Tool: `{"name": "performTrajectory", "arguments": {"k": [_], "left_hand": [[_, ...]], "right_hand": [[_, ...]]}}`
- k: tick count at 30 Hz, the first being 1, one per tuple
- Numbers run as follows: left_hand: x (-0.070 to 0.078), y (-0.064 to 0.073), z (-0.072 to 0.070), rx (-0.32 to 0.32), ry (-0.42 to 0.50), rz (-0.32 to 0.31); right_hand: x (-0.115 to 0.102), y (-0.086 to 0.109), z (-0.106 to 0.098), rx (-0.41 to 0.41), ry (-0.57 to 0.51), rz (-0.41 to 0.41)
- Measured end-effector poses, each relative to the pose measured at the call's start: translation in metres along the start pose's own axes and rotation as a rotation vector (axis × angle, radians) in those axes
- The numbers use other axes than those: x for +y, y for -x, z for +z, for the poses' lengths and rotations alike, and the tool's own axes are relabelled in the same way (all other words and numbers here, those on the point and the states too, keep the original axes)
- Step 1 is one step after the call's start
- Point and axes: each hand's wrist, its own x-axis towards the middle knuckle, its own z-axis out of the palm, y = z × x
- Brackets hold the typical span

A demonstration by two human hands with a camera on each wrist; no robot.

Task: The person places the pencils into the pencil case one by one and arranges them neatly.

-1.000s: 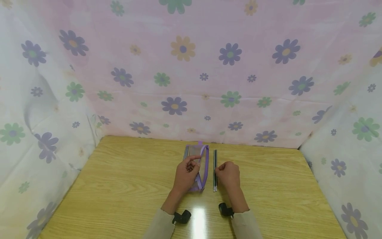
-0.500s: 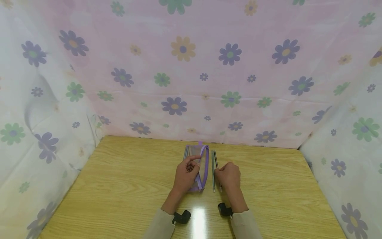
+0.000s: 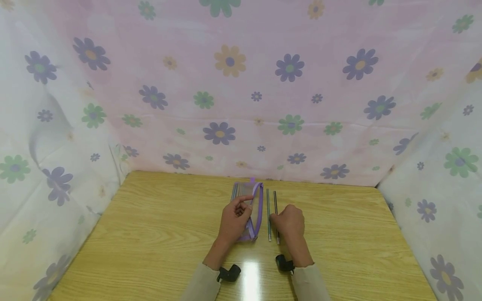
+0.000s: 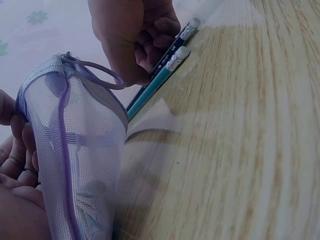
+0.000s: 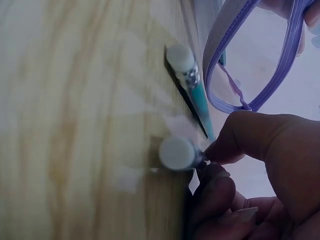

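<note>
A mesh pencil pouch (image 3: 260,215) with purple zipper edging lies gaping toward the right, a few long thin items showing through its far left part. My left hand (image 3: 232,221) holds the pouch's left edge between thumb and index finger. To its right, a teal pencil (image 3: 268,205) lies on the table, its white eraser end toward me. My right hand (image 3: 290,221) pinches a black pencil (image 3: 275,200) around its middle, part of it hidden beneath the fingers. In the right wrist view, the black pencil's white eraser (image 5: 177,153) sits beside the thumb.
The wood-grain table (image 3: 162,217) runs back to a flowered cloth (image 3: 260,83), which also hangs on both sides. A black camera mount sits at each wrist, the left mount (image 3: 229,273) and the right mount (image 3: 284,264).
The two pencils lay close together; my right hand has drawn the black one to the right, so a gap shows between them. My left hand and the pouch have stayed put.
</note>
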Motion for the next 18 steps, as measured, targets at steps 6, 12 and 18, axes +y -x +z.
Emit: {"name": "performTrajectory", "arguments": {"k": [6,12,18], "left_hand": [[-0.0005,0.0005,-0.0004,-0.002,0.002,-0.001],[0.0007,0.0002,-0.0004,-0.002,0.008,0.001],[0.001,-0.0004,-0.0007,0.004,0.019,0.006]], "right_hand": [[0.0005,0.0004,-0.0022,-0.012,-0.005,-0.02],[0.0005,0.0009,-0.0061,-0.017,-0.038,-0.046],[-0.0018,0.0015,-0.0102,-0.045,-0.072,-0.045]]}}
